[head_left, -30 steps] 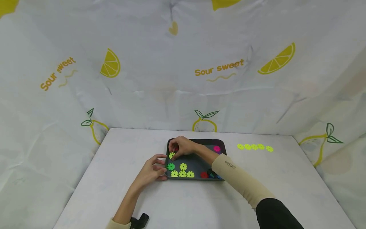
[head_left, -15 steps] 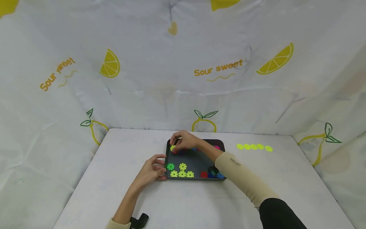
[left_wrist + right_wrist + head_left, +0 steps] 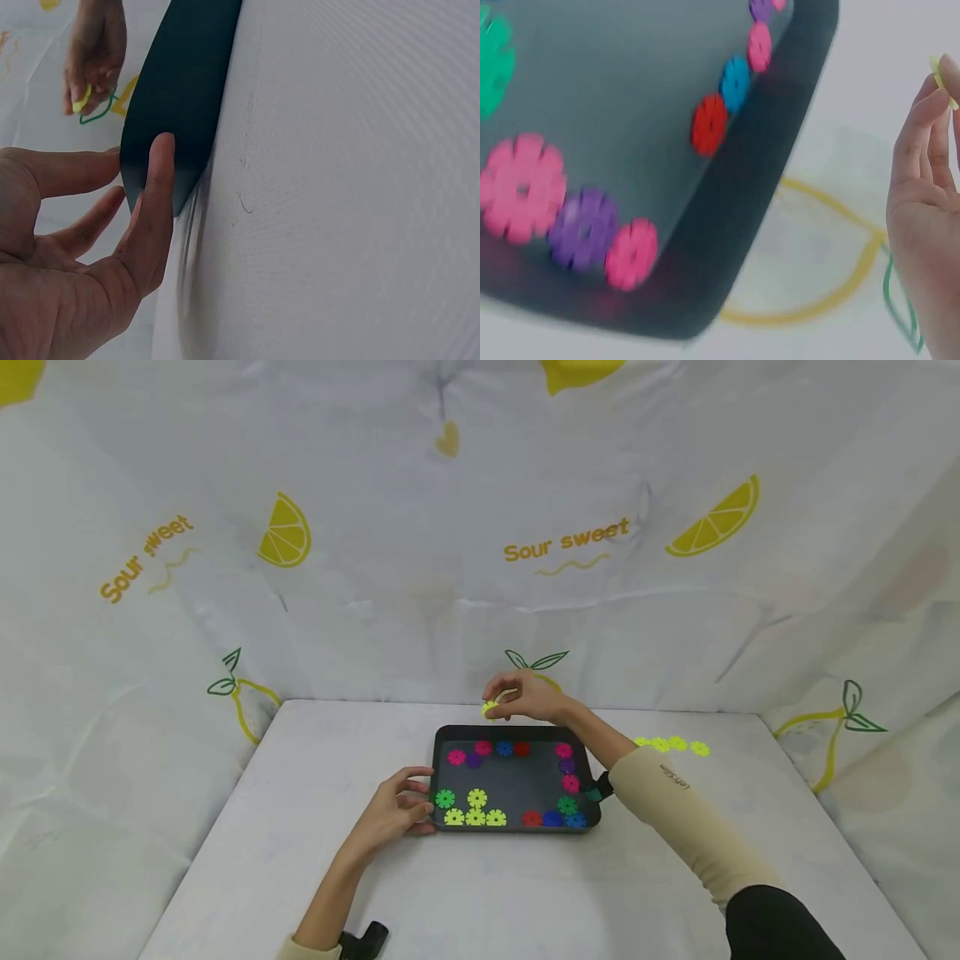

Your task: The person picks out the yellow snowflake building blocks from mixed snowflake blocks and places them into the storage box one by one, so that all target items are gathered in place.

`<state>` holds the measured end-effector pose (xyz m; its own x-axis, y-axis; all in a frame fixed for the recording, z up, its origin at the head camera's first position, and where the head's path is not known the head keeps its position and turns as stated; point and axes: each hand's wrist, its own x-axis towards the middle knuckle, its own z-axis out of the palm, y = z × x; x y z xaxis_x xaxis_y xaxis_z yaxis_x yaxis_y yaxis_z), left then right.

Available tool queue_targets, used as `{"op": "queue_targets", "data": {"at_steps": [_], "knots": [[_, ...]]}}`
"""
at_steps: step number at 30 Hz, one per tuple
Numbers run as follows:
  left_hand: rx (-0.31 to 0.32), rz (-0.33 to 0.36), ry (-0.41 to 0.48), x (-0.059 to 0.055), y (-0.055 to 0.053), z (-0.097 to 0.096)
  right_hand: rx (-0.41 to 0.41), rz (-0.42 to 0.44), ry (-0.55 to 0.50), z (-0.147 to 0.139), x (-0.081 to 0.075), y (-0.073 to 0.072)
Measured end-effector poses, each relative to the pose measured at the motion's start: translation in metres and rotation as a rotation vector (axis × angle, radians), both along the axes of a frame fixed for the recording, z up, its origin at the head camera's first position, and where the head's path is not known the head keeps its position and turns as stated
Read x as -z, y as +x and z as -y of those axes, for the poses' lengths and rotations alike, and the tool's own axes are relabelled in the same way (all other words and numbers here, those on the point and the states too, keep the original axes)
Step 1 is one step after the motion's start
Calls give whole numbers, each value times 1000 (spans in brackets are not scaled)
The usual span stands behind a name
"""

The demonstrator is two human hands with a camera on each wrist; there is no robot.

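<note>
Beyond the far edge of a dark tray in the head view, my right hand pinches a yellow snowflake disc between thumb and fingers. The right wrist view shows this disc edge-on at the fingertips. My left hand touches the tray's left side with extended, slightly bent fingers; in the left wrist view its thumb lies against the tray's outer wall. Inside the tray, several yellow discs and a green disc lie at the near left.
Pink, purple, blue and red discs lie along the tray's far side. More coloured discs line its right side and near right corner. On the white table, several yellow discs form a row at the right, partly hidden by the right arm.
My right hand has lifted the yellow disc out of the tray's left part and carried it up, away and rightward past the far rim. My left hand stays at the tray.
</note>
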<state>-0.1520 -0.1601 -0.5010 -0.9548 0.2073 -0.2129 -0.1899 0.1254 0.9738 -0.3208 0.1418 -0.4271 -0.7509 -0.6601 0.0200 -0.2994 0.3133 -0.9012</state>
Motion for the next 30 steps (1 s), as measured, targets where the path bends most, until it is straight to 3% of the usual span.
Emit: {"op": "queue_targets", "data": {"at_steps": [4, 12, 18, 25, 30], "knots": [[0, -3, -4, 0, 1, -1, 52, -19, -38, -32, -4, -1], [-1, -8, -5, -1, 1, -1, 176, 26, -36, -94, -9, 7], [-8, -5, -7, 0, 1, -1, 239, 56, 12, -137, 2, 15], [-3, -3, -13, -1, 1, -1, 337, 106, 94, -176, 22, 35], [-6, -2, -18, 0, 1, -1, 349, 141, 166, -196, 36, 49]]}}
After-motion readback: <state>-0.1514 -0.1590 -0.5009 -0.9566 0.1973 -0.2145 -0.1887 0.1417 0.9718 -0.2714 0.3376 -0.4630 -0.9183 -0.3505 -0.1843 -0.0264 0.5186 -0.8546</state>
